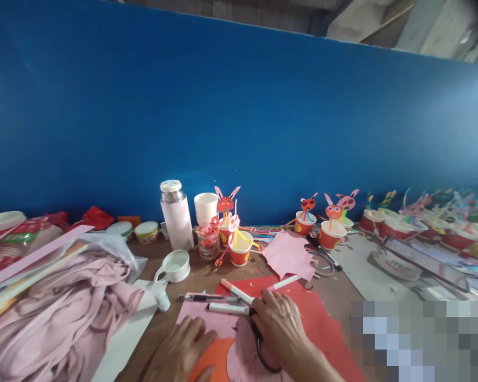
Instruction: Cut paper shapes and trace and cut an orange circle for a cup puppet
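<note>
My left hand (181,347) lies low in the view, fingers spread over the edge of orange paper (211,358) and pink paper (207,318). My right hand (279,318) is bent over the papers, its fingers curled downward near the black end of a white marker (229,309). From under that hand runs a black loop (258,345), perhaps a scissors handle; what the fingertips hold is hidden. Beneath lies a red sheet (318,318). Around the hands are a black pen (199,297), a marker with an orange-pink end (237,292) and another marker (284,283).
Behind stand a thermos (176,220), a clear cup of red scraps (209,241) and a paper cup (241,249) with a paper figure. Cut pink paper (289,252) lies right of them. Pink cloth (71,313) fills the left; a blue partition (239,106) closes the back.
</note>
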The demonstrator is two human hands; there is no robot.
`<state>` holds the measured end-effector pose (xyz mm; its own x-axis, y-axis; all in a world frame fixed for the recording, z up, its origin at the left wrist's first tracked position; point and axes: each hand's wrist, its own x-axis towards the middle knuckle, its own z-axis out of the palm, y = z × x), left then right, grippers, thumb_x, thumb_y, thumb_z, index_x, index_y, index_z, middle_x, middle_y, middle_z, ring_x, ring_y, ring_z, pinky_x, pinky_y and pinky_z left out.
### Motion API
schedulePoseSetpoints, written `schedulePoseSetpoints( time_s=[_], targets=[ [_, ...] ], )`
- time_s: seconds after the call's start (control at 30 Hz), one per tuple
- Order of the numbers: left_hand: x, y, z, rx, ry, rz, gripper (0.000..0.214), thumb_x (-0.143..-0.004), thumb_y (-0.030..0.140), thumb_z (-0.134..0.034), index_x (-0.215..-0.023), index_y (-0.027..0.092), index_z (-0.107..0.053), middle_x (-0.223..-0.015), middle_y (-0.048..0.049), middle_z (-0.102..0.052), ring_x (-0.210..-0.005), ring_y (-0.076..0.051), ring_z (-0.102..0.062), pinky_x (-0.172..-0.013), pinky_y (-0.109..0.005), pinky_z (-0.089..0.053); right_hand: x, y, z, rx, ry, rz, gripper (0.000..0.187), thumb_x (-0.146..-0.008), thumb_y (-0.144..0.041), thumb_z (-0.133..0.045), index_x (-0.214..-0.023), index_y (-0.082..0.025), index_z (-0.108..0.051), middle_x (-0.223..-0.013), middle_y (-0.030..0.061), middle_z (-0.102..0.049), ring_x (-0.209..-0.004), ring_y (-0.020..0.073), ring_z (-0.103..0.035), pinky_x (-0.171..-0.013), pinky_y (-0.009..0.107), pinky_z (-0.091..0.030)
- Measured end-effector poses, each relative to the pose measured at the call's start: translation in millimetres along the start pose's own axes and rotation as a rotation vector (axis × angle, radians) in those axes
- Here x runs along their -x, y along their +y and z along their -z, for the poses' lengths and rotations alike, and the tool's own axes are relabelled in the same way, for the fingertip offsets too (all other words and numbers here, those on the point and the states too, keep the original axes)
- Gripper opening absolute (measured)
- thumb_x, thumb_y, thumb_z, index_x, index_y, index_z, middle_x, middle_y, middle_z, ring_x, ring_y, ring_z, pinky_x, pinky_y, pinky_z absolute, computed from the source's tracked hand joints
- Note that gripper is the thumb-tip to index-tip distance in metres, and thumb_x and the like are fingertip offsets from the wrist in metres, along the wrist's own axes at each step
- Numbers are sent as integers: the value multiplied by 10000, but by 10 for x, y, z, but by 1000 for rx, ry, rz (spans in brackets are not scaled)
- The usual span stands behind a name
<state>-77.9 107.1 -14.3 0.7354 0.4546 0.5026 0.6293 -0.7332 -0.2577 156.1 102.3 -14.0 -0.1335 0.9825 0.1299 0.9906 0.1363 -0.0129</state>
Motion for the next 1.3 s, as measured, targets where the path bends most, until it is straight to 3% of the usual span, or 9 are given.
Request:
schedulePoseSetpoints(
  time_s=[0.2, 0.33, 0.5, 0.6, 0.73, 0.83, 1.0, 1.13, 1.3],
  targets=[
    [105, 61, -245, 9, 67, 103, 279, -686, 345, -622, -945, 254, -668, -939, -48, -693, -871, -257, -610, -723, -347, -452, 15, -15, 50, -42, 29, -29, 117, -817, -189, -553, -897, -213, -635, -885, 76, -650, -797, 254, -632, -645, 320, -426],
    [30, 84, -170, 122, -181, 167, 236, -742, 281, -591, -970, 255, -646, -962, -43, -671, -914, -258, -591, -783, -364, -447, 88, -97, 135, -119, 10, 34, 82, -832, -269, -573, -882, -249, -635, -882, 21, -673, -762, 209, -645, -595, 265, -398],
    [-264, 111, 236, 263, -572, 333, 252, -812, 233, -533, -1047, 191, -616, -1038, -89, -627, -957, -255, -570, -820, -379, -446, 159, -138, 230, -241, -51, 122, 96, -831, -273, -574, -877, -236, -649, -886, 11, -693, -721, 165, -653, -550, 226, -360],
    [-390, 89, 409, 348, -697, 380, 241, -826, 262, -542, -1043, 184, -611, -1060, -87, -606, -1038, -272, -523, -854, -382, -417, 184, -118, 254, -282, -119, 222, 61, -762, -250, -621, -742, -205, -656, -779, 21, -680, -693, 182, -634, -548, 235, -342],
    [-431, 35, 449, 379, -690, 418, 183, -809, 277, -573, -963, 184, -611, -1032, -66, -611, -1013, -268, -523, -800, -347, -415, 196, -60, 338, -350, -159, 277, 141, -773, -303, -592, -691, -198, -641, -748, 23, -667, -695, 179, -606, -587, 250, -352],
    [-428, 16, 400, 386, -678, 418, 135, -794, 259, -582, -916, 206, -603, -1013, -33, -618, -957, -234, -546, -757, -305, -412, 215, -12, 447, -417, -268, 231, 44, -708, -227, -605, -716, -213, -646, -779, 6, -678, -717, 176, -604, -614, 256, -366],
    [-413, 0, 277, 395, -668, 398, 107, -773, 216, -548, -876, 204, -574, -976, -25, -616, -907, -201, -561, -727, -270, -402, 289, 70, 532, -460, -459, 176, 359, -615, -137, -592, -959, -215, -656, -1013, 62, -661, -964, 252, -581, -793, 346, -408],
    [-373, -30, 179, 392, -687, 387, 125, -754, 261, -543, -873, 224, -550, -963, -11, -608, -853, -199, -569, -710, -281, -396, 318, 124, 489, -443, -455, 209, 363, -673, -113, -540, -1016, -194, -629, -1079, 90, -641, -1003, 253, -576, -845, 373, -413],
    [-383, -27, 177, 383, -697, 372, 302, -643, 408, -627, -868, 228, -536, -973, -33, -597, -807, -261, -571, -671, -338, -395, 298, 82, 484, -271, -383, 226, 218, -756, -162, -535, -952, -165, -630, -1004, 109, -675, -919, 266, -627, -735, 351, -454]
  ],
)
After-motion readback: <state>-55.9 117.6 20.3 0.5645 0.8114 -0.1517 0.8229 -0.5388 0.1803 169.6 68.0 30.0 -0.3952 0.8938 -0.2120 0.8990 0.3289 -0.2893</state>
